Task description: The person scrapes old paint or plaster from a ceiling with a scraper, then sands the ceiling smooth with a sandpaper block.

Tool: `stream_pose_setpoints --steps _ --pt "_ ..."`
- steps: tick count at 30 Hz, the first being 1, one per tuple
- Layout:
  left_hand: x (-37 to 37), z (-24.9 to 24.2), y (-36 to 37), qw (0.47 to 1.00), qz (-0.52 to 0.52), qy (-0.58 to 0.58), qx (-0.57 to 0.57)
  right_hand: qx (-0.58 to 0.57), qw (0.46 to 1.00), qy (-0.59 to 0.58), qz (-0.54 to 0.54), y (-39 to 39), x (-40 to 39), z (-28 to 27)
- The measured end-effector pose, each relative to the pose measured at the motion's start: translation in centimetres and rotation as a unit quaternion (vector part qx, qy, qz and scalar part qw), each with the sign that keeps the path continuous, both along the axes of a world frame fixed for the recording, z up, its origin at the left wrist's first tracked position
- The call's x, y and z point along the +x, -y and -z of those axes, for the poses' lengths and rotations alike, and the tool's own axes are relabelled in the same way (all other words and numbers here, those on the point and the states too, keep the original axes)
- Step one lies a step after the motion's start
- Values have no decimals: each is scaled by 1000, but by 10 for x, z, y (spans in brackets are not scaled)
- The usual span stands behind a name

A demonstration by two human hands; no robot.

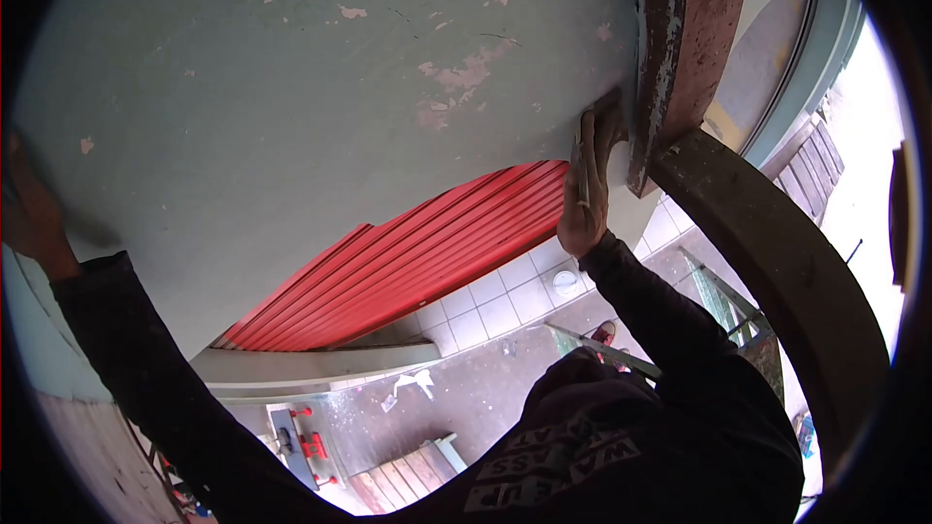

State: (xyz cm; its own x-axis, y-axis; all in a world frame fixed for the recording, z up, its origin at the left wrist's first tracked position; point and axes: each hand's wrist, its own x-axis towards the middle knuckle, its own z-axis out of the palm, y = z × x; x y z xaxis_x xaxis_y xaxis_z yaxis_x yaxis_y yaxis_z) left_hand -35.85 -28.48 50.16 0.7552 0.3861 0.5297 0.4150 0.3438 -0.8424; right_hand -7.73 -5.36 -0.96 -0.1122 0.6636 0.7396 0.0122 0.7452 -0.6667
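Note:
A grey-green painted wall [291, 126] with chipped pale patches [461, 78] fills the upper view. My left hand [34, 213] is up against it at the far left, fingers stretched upward and partly lost in the dark edge of the view. My right hand [590, 180] rests on the wall's lower right part, its fingers extended and seen from the side. Close beside those fingertips runs a worn brown wooden beam [704, 29] with flaking paint. No object shows clearly in either hand.
Below the wall is a red ribbed roller shutter [427, 252]. A dark curved beam [777, 233] passes at my right. Far below lie white floor tiles [500, 311], a ladder-like green frame [718, 281], a slatted wooden surface [413, 475] and a dark board with red fittings [296, 446].

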Motion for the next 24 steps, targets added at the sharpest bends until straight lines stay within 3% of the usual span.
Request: stream_pose_setpoints --steps 1,6,9,10,13,15,17,21,24 --pt "-3 -2 1 1000 -8 -10 4 21 1000 -14 13 -5 -3 2" --pt "-43 -29 29 990 -90 -101 50 -114 993 13 26 1 -1 82" --pt "-59 -39 37 984 -120 -117 53 -89 995 22 24 5 -2 45" --pt "-84 -52 51 973 -159 -160 51 -76 997 20 26 5 -4 26" --pt "-128 -53 72 952 -256 -145 89 -49 998 24 39 -2 -8 3" --pt "-102 -36 59 978 -189 -22 80 -53 997 26 47 -6 -6 15" --pt "-7 5 7 987 12 159 20 -74 996 37 38 -8 -2 56" --pt "9 11 10 982 43 182 -26 -113 993 6 41 7 -10 28" --pt "26 20 20 982 14 181 -42 -47 997 3 66 7 -14 -27"
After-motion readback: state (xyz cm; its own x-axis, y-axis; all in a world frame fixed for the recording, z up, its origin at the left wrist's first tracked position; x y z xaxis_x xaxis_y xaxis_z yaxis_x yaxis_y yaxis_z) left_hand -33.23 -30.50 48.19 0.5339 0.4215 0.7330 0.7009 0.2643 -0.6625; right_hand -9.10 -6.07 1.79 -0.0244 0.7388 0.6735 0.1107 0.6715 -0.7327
